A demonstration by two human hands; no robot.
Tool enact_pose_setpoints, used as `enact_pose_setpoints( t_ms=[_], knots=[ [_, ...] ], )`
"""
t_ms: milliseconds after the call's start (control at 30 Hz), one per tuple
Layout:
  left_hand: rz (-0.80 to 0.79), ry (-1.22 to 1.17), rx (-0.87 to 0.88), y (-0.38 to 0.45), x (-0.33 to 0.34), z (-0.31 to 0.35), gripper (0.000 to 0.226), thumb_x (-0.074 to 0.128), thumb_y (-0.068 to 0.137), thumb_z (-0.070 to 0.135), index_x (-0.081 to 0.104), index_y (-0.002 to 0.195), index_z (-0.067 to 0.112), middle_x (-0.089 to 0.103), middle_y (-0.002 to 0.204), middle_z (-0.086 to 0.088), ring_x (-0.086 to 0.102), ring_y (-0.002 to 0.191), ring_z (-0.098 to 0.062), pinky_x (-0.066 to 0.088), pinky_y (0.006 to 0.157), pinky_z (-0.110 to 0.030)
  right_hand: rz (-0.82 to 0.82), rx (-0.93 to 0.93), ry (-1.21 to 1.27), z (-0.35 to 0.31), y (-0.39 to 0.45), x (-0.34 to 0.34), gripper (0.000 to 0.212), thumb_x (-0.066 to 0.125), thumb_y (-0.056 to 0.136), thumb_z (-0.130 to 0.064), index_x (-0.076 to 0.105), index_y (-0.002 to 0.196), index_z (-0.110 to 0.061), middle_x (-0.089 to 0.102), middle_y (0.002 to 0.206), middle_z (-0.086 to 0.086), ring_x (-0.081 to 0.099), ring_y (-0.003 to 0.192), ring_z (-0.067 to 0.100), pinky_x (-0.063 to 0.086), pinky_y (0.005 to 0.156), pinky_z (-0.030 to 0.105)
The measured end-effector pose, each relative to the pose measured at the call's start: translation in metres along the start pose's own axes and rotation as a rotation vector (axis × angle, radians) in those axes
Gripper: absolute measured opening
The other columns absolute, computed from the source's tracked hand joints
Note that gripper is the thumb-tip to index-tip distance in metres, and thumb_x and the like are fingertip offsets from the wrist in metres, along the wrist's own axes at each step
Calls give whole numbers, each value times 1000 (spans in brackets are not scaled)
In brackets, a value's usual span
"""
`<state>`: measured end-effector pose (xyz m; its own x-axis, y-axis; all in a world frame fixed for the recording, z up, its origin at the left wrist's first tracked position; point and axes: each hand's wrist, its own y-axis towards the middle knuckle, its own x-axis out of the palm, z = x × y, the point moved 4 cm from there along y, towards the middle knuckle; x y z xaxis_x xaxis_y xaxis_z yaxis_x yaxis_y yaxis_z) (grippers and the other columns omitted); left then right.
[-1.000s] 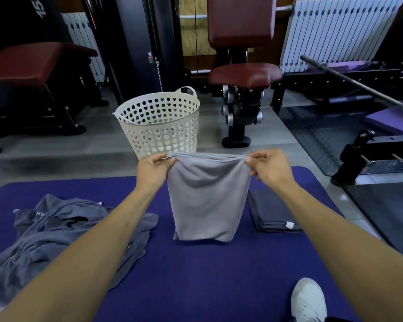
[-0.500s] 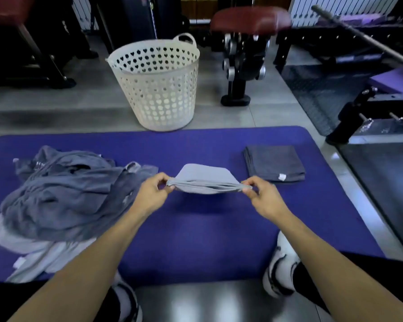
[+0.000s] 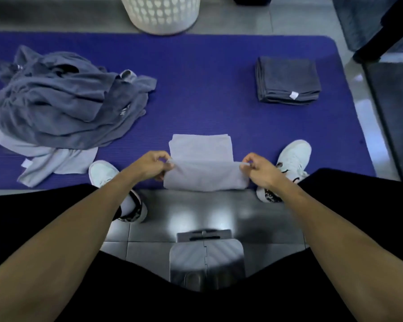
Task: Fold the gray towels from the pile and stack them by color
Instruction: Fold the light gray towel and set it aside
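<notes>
Together two hands pinch one light gray towel

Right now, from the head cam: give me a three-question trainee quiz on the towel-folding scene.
1. True or false: the folded stack of dark gray towels lies on the purple foam mat, to the person's right.
2. Multiple choice: the left hand and right hand each pinch a corner of (A) the light gray towel, (B) the white perforated plastic basket, (C) the crumpled pile of unfolded gray towels.
3. Fill in: the pile lies on the person's ____ side.

Key: 1 true; 2 A; 3 left.
</notes>
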<state>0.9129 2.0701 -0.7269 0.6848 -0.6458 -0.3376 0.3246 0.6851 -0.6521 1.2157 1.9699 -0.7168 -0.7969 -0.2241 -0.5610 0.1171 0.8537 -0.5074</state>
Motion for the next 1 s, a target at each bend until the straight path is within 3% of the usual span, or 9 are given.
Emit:
enact_pose_setpoints(
  t_ms=[167,300,367,467,600,733,900,1000],
  knots=[
    [142,17,-23,35,-5,9,10,66,94,18,62,87,13,66,71,-8,61,63,-18,53,57,-27,81,58,23,-3,42,2,13,53,99,-25,54,93,-15,54,72,-3,48,69,14,37,58,22],
    [292,50,-82,82,-9,7,12,68,90,26,66,84,15,70,81,-4,66,77,-22,57,73,-32,198,108,31,-4,93,2,13,60,95,-25,58,87,-15,60,76,1,53,73,16,37,58,21],
    [333,104,-97,107,-11,5,14,67,91,28,64,82,17,66,81,1,63,78,-18,51,75,-28,233,143,27,-2,121,4,13,63,93,-25,61,86,-15,63,77,2,57,76,17,41,65,26],
    [337,93,-137,135,-13,2,15,67,92,28,64,84,16,63,72,2,58,61,-12,45,58,-20,235,178,9,3,155,5,13,62,93,-23,64,86,-13,68,79,6,62,76,20,49,68,27],
    [387,-36,-256,159,-13,-20,16,67,91,27,63,78,20,63,61,-2,55,39,-7,51,54,-21,210,188,83,9,189,17,10,63,95,-21,67,93,-12,71,79,6,69,66,16,46,53,8],
    [517,-190,-217,162,-1,-34,12,67,92,23,67,87,11,64,63,-3,57,46,-9,52,52,-24,244,179,144,17,199,27,8,63,96,-22,64,91,-16,71,76,3,69,68,14,51,59,14],
    [672,-366,-178,157,15,-42,8,70,89,26,72,90,18,69,73,0,65,65,-11,57,64,-28,358,192,228,19,191,30,11,63,95,-23,61,84,-24,69,70,-3,66,62,4,44,54,6],
    [724,-374,-169,155,19,-43,8,70,90,29,72,92,22,71,80,4,67,72,-7,58,76,-28,403,195,259,18,189,31,16,65,93,-25,58,80,-30,70,77,-5,69,69,11,52,62,14]
  ],
)
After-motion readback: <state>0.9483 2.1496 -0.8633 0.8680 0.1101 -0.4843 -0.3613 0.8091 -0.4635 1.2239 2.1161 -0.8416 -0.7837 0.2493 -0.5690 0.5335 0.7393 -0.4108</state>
